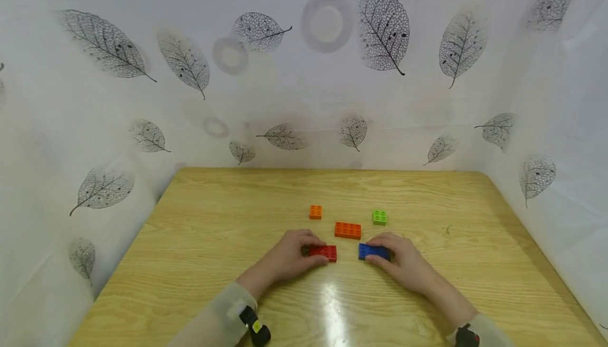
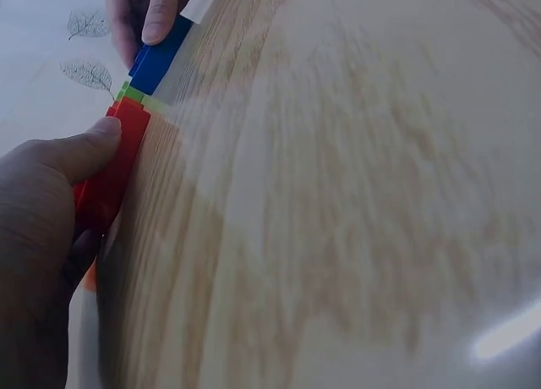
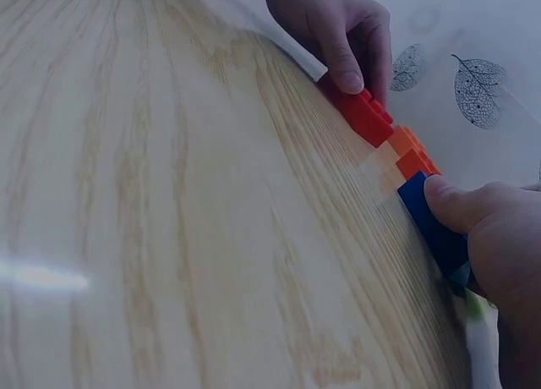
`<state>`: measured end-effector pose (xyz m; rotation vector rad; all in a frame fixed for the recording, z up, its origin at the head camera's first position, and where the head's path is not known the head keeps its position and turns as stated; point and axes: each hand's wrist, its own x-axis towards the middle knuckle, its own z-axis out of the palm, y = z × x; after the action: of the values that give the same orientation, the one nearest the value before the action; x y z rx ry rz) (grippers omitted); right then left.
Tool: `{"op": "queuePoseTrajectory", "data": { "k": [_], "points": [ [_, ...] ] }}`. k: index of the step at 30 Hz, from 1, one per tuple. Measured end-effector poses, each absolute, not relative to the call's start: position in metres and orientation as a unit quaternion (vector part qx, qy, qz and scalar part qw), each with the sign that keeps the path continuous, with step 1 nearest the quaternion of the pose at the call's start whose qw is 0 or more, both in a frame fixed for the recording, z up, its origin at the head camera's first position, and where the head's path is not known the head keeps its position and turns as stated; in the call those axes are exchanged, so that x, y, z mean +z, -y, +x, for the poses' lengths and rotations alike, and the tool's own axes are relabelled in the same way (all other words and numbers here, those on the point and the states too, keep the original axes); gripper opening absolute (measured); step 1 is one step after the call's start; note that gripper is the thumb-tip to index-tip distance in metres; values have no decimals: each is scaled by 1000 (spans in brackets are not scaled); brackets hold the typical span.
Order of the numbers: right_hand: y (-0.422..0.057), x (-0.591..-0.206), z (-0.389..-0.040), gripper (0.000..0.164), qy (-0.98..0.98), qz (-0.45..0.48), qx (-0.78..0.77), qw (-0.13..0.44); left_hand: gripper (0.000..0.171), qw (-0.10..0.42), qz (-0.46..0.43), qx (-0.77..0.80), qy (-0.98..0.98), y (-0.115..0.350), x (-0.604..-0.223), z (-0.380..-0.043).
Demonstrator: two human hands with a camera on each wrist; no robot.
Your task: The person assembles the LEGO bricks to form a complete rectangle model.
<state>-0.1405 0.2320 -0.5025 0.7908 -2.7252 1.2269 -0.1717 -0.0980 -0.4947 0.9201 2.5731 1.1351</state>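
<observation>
In the head view my left hand point(image 1: 294, 254) grips a red toy brick point(image 1: 330, 253) between thumb and fingers, low over the table. To its right, my right hand point(image 1: 401, 262) holds a blue toy brick point(image 1: 368, 250) the same way, its thumb on the near long side. A gap separates the two bricks, which lie roughly in line. Just behind that gap sits an orange-red brick point(image 1: 348, 230) with two rows of studs. The left wrist view shows my left thumb pressed to the red brick point(image 2: 114, 165); the right wrist view shows my right thumb on the blue brick point(image 3: 435, 224).
Farther back are a small orange brick point(image 1: 315, 212) on the left and a small green brick point(image 1: 379, 217) on the right. All rest on a wooden table point(image 1: 228, 204). A white leaf-print sheet point(image 1: 294, 88) hangs behind the table and along both sides.
</observation>
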Motion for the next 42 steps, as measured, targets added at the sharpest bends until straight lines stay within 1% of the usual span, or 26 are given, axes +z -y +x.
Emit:
{"op": "queuePoseTrajectory", "data": {
  "k": [10,28,42],
  "points": [
    [-223,-503,-144,30,874,266,406,9,41,75,320,370,-869,90,-497,-175],
    [-208,-499,-147,30,868,282,409,4,39,85,315,374,-868,80,-497,-177],
    [-205,-501,-149,30,862,281,421,-8,35,72,314,387,-864,76,-502,-177]
  ]
}}
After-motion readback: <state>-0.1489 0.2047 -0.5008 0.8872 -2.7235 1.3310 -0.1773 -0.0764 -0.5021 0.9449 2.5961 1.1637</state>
